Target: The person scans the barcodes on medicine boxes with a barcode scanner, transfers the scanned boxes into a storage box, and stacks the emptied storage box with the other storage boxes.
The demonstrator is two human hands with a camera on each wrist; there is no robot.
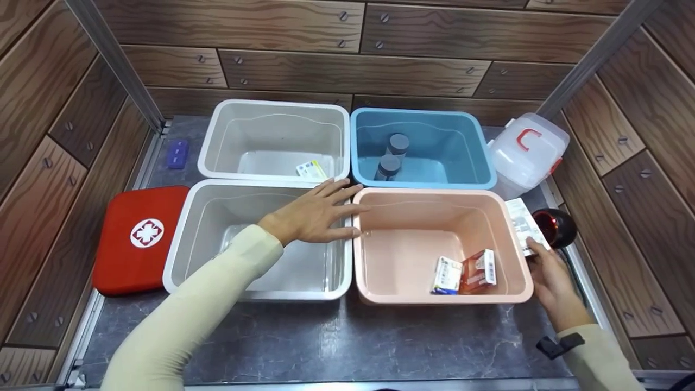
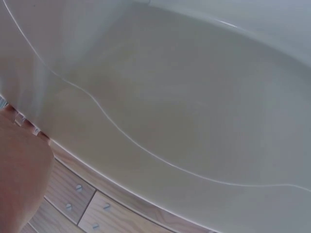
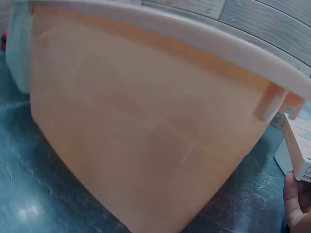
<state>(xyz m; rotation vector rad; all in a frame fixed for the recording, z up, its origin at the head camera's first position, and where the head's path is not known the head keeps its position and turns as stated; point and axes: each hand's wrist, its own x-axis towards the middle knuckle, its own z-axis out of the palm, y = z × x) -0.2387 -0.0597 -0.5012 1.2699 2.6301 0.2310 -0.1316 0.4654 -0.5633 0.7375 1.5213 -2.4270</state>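
Observation:
My right hand (image 1: 551, 277) pinches a white printed medicine box (image 1: 522, 224) just outside the right rim of the pink bin (image 1: 402, 297). The box's far end leans up and left, close to a round black device (image 1: 564, 229) glowing red inside, like a barcode scanner. In the right wrist view, the thumb lies against the lower end of that box (image 3: 300, 145). My left hand (image 1: 317, 214) is spread with straight fingers over the right part of the front grey bin (image 1: 260, 295), fingertips reaching the rims where the bins meet.
Two medicine boxes, one white and blue (image 1: 447, 273), one red (image 1: 479, 272), lie in the pink bin. Two dark-capped bottles (image 1: 389, 164) stand in the blue bin (image 1: 423, 114). The back grey bin (image 1: 271, 104) holds a small box (image 1: 311, 169). A red first-aid case (image 1: 122, 260), purple pill case (image 1: 177, 154) and clear container (image 1: 535, 155) flank them.

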